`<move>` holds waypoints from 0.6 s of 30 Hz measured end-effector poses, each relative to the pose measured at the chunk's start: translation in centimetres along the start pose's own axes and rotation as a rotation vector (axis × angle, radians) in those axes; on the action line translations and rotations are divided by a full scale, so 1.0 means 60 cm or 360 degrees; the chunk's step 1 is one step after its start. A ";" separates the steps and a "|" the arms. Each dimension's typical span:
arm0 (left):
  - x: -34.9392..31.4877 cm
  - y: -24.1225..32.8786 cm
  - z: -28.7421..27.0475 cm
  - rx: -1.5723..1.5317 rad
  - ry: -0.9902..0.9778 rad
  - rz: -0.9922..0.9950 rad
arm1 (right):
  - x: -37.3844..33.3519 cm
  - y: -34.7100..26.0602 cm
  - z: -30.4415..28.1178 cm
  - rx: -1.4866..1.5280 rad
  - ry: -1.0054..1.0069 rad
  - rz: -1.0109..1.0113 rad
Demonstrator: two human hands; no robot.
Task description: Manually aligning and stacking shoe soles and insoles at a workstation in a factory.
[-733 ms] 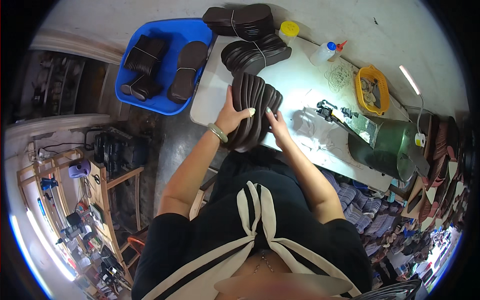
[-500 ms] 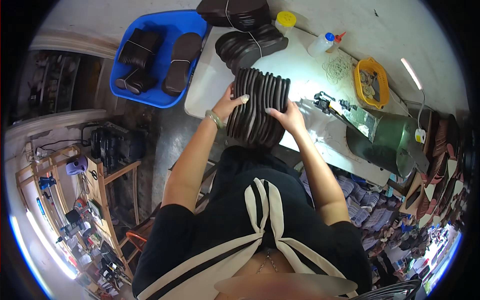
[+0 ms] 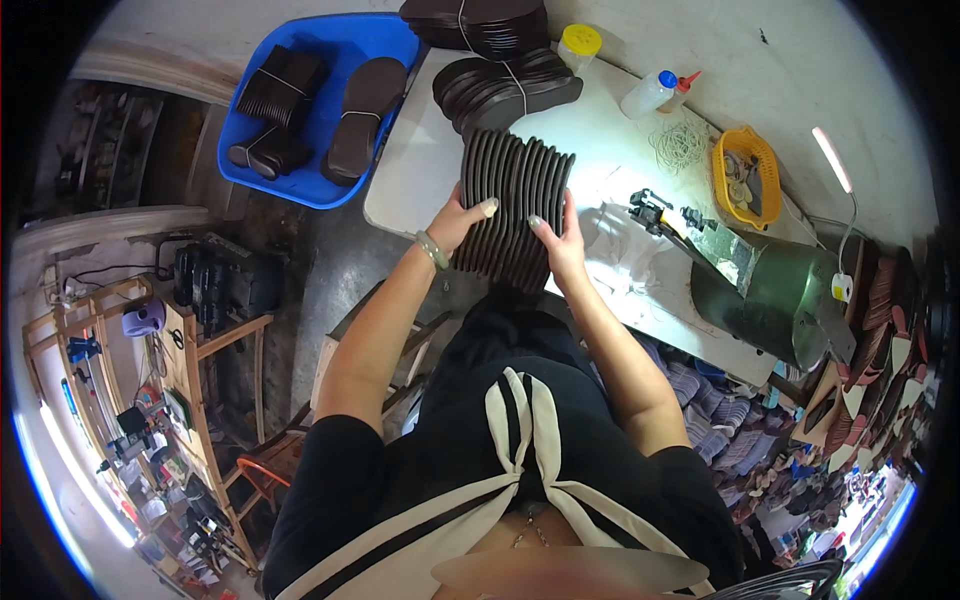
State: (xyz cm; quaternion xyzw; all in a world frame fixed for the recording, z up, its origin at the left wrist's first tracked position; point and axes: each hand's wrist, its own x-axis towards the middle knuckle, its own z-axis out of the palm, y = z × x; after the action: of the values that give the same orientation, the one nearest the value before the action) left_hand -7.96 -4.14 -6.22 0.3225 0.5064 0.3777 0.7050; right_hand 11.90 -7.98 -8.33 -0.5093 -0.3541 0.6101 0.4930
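Note:
A stack of dark brown shoe soles (image 3: 515,182), set on edge side by side, is held between my two hands at the front edge of the white table. My left hand (image 3: 457,225) grips the stack's left side, thumb across the soles' edges. On the opposite side my right hand (image 3: 563,246) presses in, its thumb also lying over the edges. The fingers beneath are mostly hidden. Just beyond the stack lies a bundle of soles (image 3: 468,97) tied with a thin band, and a second tied bundle (image 3: 510,36) sits behind it.
A blue basin (image 3: 230,150) at the left holds several tied sole bundles. On the white table (image 3: 400,190) are a yellow-lidded jar (image 3: 579,48), a blue-capped bottle (image 3: 648,93), loose bands (image 3: 680,146), a yellow basket (image 3: 722,190) and a green machine (image 3: 770,300).
The soles in my hands have come more even and closer together. My right hand has shifted slightly left and lower along the stack. The view has tilted a little.

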 end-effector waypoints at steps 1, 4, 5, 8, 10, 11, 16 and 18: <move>-0.026 -0.001 0.003 -0.0068 -0.0038 0.0148 | -0.019 -0.029 0.004 -0.0046 -0.0030 -0.0143; -0.088 0.039 0.013 0.0138 -0.0201 0.0541 | -0.065 -0.083 -0.002 -0.0506 -0.0113 -0.0590; -0.099 0.046 0.015 -0.0025 -0.0385 0.0569 | -0.069 -0.080 -0.011 -0.0562 -0.0181 -0.0550; -0.101 -0.018 -0.006 -0.0124 -0.0353 0.0626 | -0.072 -0.036 -0.024 -0.0680 -0.0232 -0.0643; -0.093 -0.045 -0.030 0.0254 -0.0307 0.0775 | -0.074 -0.031 -0.028 -0.1012 -0.0294 -0.0689; -0.094 -0.051 -0.029 0.0382 -0.0370 0.0795 | -0.075 -0.026 -0.029 -0.0996 -0.0336 -0.0591; -0.098 -0.049 -0.019 0.0341 -0.0357 0.0773 | -0.081 -0.023 -0.029 -0.0898 -0.0372 -0.0481; -0.115 -0.014 -0.007 0.0373 -0.0402 0.0784 | -0.093 -0.043 -0.019 -0.0784 -0.0352 -0.0787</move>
State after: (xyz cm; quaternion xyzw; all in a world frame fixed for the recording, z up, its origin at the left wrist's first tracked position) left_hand -9.56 -10.45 -3.79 0.5592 0.3613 0.4331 0.6076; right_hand 13.58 -12.78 -4.66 -0.4428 -0.6540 0.4201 0.4469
